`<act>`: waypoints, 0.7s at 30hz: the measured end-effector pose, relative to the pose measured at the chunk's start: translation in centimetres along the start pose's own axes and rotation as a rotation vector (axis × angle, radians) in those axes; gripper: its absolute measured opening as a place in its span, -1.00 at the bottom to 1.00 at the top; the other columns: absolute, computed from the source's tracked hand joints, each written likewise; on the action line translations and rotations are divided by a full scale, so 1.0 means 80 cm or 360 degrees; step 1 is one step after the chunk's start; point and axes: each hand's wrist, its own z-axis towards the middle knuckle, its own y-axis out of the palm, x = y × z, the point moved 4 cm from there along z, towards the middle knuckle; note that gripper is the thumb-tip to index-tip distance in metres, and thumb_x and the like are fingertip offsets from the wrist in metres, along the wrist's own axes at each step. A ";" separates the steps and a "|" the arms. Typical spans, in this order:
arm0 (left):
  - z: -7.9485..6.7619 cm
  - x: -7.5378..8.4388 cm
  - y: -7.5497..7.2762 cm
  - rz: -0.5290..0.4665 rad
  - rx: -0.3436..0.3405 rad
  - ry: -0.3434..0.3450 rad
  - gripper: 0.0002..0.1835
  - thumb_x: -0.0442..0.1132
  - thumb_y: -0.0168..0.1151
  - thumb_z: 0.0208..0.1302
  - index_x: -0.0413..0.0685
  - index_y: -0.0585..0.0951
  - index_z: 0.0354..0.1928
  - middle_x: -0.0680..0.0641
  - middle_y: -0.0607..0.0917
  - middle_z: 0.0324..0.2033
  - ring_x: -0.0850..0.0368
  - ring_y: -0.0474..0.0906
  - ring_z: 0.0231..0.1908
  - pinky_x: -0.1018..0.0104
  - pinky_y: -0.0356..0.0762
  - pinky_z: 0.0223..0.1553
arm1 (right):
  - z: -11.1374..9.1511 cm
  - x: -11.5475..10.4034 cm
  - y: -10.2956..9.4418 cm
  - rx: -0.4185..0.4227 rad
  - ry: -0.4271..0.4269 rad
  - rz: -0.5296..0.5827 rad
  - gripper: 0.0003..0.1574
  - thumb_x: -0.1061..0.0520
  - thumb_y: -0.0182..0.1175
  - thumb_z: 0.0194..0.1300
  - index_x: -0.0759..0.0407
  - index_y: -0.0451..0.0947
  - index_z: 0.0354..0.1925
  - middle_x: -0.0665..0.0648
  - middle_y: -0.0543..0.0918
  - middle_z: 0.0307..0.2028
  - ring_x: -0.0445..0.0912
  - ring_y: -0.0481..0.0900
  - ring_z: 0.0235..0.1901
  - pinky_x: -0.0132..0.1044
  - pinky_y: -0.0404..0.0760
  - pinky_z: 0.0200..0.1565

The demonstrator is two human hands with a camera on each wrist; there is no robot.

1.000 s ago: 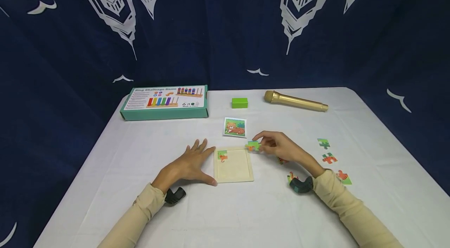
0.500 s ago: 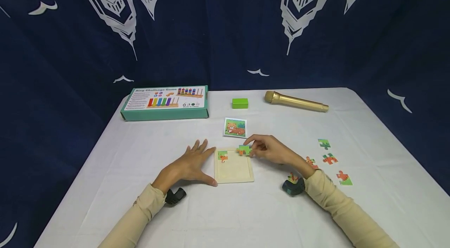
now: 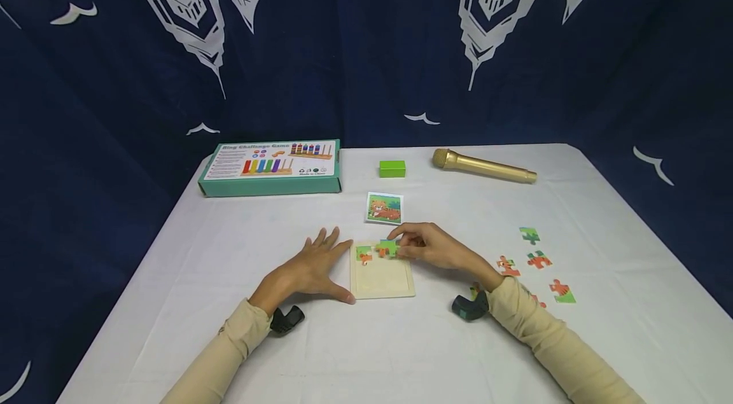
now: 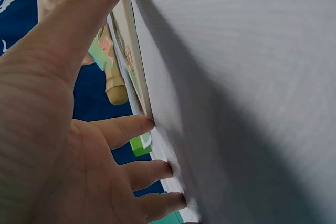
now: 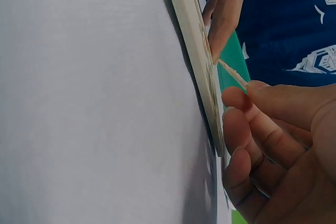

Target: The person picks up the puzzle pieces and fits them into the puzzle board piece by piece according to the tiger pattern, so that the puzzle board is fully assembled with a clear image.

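Note:
A shallow wooden puzzle tray lies flat on the table, with one green and orange puzzle piece in its far left corner. My left hand is spread at the tray's left side, thumb and index fingertip touching its edge. My right hand pinches another green and orange puzzle piece between thumb and index finger. That piece hangs tilted over the tray's far edge, just right of the placed one; the right wrist view shows it edge-on.
Several loose puzzle pieces lie to the right, some partly behind the right forearm. Beyond the tray are a tiger picture card, a green block, a gold microphone and a ring game box. A dark curtain hangs behind the table.
My right hand has moved left with its puzzle piece, from the tray's far right corner to beside the placed piece. My left hand has stayed at the tray's side.

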 end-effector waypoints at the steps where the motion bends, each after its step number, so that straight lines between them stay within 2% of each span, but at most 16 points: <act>1: 0.000 0.000 0.000 0.0000 0.0002 0.0001 0.24 0.35 0.47 -0.24 -0.01 0.15 0.47 -0.25 -0.09 0.48 -0.25 -0.31 0.46 -0.22 -0.24 0.40 | 0.000 0.001 0.001 0.0000 0.0000 0.0002 -0.66 0.37 0.18 0.28 0.38 0.52 0.03 0.28 0.64 -0.39 -0.16 0.47 -0.48 -0.48 0.44 -0.40; 9: 0.001 0.001 0.000 0.0007 0.0003 -0.0006 0.24 0.37 0.47 -0.25 0.00 0.15 0.47 -0.26 -0.08 0.48 -0.25 -0.30 0.46 -0.22 -0.24 0.40 | 0.006 0.009 0.005 -0.0050 -0.0026 0.0120 -0.67 0.27 0.18 0.32 0.28 0.55 0.05 0.08 0.55 -0.43 -0.21 0.42 -0.52 -0.46 0.42 -0.44; 21: 0.001 -0.001 0.001 -0.0012 -0.0002 -0.0002 0.24 0.35 0.47 -0.24 0.00 0.14 0.48 -0.25 -0.09 0.48 -0.22 -0.32 0.47 -0.20 -0.25 0.41 | 0.008 0.017 0.006 -0.0061 -0.0038 0.0155 -0.68 0.30 0.16 0.32 0.31 0.57 0.04 0.10 0.57 -0.29 -0.22 0.41 -0.47 -0.47 0.41 -0.39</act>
